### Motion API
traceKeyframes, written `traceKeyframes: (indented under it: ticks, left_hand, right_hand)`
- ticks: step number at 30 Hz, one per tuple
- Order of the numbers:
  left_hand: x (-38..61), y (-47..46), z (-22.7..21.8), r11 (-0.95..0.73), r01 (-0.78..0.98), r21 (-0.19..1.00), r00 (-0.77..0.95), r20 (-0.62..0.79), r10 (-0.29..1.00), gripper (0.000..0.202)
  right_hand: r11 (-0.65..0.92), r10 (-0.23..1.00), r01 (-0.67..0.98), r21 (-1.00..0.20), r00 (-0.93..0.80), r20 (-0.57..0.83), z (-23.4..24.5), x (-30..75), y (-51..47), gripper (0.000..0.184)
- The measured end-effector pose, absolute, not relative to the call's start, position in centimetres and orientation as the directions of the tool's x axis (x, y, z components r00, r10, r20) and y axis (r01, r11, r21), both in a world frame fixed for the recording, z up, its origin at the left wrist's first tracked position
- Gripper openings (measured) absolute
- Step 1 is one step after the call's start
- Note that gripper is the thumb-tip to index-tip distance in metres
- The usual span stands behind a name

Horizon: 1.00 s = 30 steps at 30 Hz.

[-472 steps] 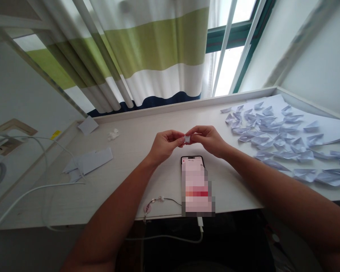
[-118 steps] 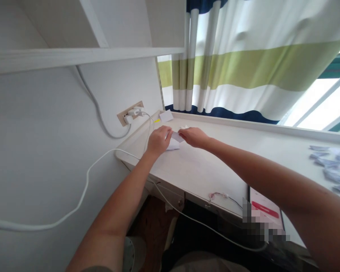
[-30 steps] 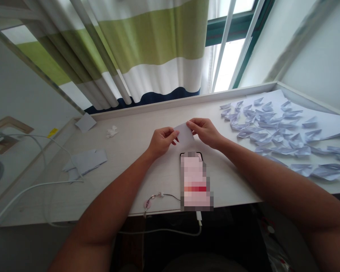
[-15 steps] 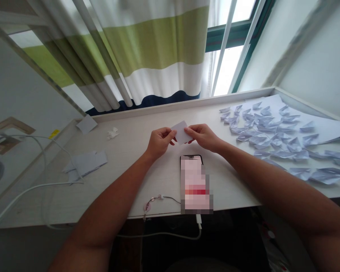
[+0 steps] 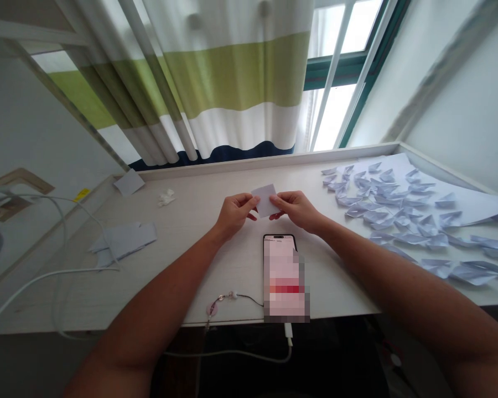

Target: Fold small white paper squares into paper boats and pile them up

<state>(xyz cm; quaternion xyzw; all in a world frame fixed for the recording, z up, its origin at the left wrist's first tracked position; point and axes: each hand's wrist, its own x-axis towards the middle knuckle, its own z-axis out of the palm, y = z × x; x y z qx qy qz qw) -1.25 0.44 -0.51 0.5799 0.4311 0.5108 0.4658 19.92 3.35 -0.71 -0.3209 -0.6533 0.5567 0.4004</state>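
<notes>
Just 1 thin paper rectangle (image 5: 264,200) between both hands (image 5: 234,214) (image 5: 296,211)

view: head-worn | faces: forward, down | near: left hand (image 5: 233,215), right hand (image 5: 297,211)

Pale-blue folded paper boats (image 5: 385,204) lay at 3 o'clock on a large white paper sheet (image 5: 452,190). Black smartphone (image 5: 279,243) at 6, white charging cable (image 5: 41,279) at 8, white paper offcuts (image 5: 124,240) at 9, green-striped fabric curtain (image 5: 232,83) at 12.
</notes>
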Motion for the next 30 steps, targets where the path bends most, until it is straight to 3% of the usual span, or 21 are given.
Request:
traceKeyframes:
  ticks: [10,20,26,30]
  left_hand:
    - [-1.34,0.41,-0.37,-0.220,0.049,0.974,0.061,0.217,0.974,0.044]
    - [-1.19,0.37,-0.51,-0.206,0.015,0.978,0.097,0.204,0.974,0.048]
    - [-1.03,0.45,-0.70,-0.183,-0.005,0.983,0.084,0.183,0.979,0.046]
    - [-1.20,0.52,-0.74,-0.150,-0.012,0.989,0.111,0.150,0.982,0.045]
  right_hand:
    - [0.174,0.855,0.051,-0.983,-0.503,0.126,-0.95,19.87,3.32,0.076]
    - [0.337,0.845,0.163,-0.927,-0.487,0.222,-0.20,19.92,3.02,0.079]
    - [0.278,0.839,0.251,-0.927,-0.533,0.107,-0.88,19.96,3.40,0.089]
    - [0.244,0.861,0.138,-0.960,-0.486,0.149,-1.17,20.20,3.87,0.081]
